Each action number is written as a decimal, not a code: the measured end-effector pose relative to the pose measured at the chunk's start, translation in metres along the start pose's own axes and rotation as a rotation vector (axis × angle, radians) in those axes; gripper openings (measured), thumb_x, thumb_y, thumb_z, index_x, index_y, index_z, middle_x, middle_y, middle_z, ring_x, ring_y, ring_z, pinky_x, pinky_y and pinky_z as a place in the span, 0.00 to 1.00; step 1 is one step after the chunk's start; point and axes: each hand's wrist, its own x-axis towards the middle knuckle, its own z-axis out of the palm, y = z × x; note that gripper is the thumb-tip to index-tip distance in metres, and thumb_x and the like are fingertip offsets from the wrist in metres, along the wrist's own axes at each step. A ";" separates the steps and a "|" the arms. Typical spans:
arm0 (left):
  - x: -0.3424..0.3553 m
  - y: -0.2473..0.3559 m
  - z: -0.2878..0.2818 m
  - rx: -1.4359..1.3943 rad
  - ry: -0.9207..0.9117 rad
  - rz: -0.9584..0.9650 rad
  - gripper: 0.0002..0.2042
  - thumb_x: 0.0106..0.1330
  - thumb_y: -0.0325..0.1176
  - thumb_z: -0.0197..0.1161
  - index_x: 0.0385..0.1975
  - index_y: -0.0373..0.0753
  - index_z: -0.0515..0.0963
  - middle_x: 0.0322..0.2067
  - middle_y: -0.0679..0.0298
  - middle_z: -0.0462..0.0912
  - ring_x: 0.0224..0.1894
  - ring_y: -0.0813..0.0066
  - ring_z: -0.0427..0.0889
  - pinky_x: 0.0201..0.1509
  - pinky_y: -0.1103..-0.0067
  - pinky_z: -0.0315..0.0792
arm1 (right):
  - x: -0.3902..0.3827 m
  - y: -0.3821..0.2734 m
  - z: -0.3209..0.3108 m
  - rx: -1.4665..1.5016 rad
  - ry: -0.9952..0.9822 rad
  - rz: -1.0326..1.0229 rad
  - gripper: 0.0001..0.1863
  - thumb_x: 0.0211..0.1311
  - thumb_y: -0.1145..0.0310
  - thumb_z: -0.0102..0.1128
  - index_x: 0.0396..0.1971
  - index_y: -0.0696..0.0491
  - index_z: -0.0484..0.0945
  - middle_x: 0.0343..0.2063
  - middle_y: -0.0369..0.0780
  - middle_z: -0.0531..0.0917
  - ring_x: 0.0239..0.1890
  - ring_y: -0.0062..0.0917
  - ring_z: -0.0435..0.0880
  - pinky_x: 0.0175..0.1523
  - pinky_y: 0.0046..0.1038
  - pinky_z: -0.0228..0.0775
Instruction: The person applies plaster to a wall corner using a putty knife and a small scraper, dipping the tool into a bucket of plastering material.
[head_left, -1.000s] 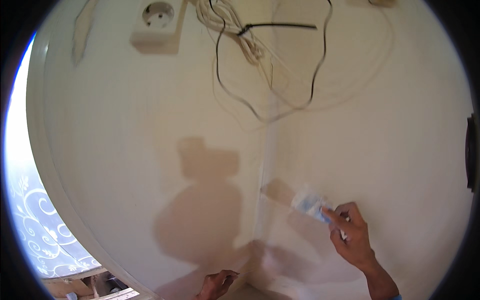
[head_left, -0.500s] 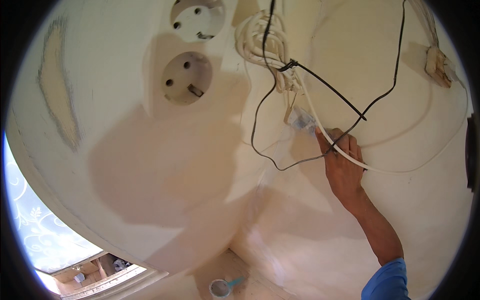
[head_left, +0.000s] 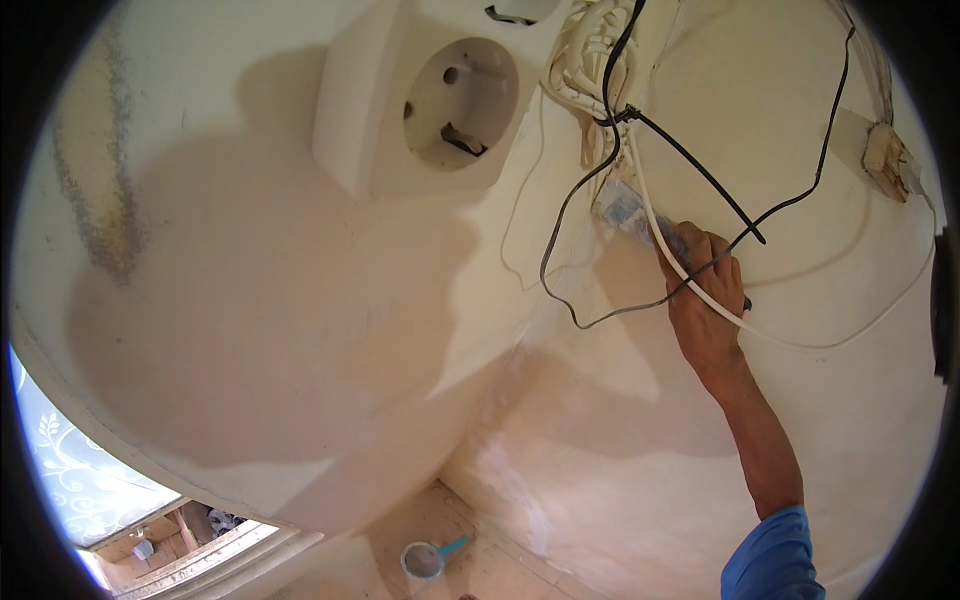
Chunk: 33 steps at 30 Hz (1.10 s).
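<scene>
My right hand reaches up to the wall on the right, fingers closed round what looks like a putty knife. Its broad greyish, smeared blade lies against the wall close to the corner, and a dark handle end pokes out by the heel of the hand. A white cable and a thin black cable hang in front of the wall and cross over the hand. Just above the blade hangs a bundled coil of white cable, with a black cable tie sticking out. My left hand is out of sight.
A white wall socket juts out at upper left. At upper right a small junction piece hangs on wires. Below, a round tub with a teal handle stands on the floor. A patterned bright pane shows at left.
My right hand and the blade have shifted slightly up and right in the picture. The view has moved too: the socket looks larger and further right.
</scene>
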 end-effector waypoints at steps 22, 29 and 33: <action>0.019 0.002 0.042 -0.082 -0.041 -0.031 0.12 0.70 0.38 0.57 0.45 0.36 0.73 0.34 0.54 0.78 0.37 0.63 0.76 0.43 0.69 0.71 | 0.006 -0.004 -0.032 -0.138 -0.180 0.005 0.29 0.54 0.78 0.58 0.60 0.54 0.71 0.48 0.44 0.69 0.44 0.34 0.71 0.39 0.34 0.62; 0.027 0.008 0.049 -0.099 -0.056 -0.011 0.12 0.70 0.38 0.57 0.45 0.36 0.73 0.34 0.54 0.78 0.37 0.63 0.76 0.43 0.69 0.71 | 0.019 0.007 -0.009 -0.051 0.009 -0.022 0.24 0.62 0.74 0.54 0.60 0.50 0.74 0.49 0.42 0.71 0.47 0.34 0.72 0.44 0.34 0.64; 0.025 0.004 0.036 -0.088 -0.042 -0.022 0.12 0.70 0.38 0.57 0.45 0.36 0.73 0.35 0.54 0.78 0.37 0.63 0.76 0.44 0.69 0.71 | 0.026 0.012 -0.004 -0.046 0.003 -0.024 0.23 0.62 0.74 0.54 0.59 0.50 0.74 0.49 0.41 0.71 0.47 0.34 0.72 0.44 0.34 0.64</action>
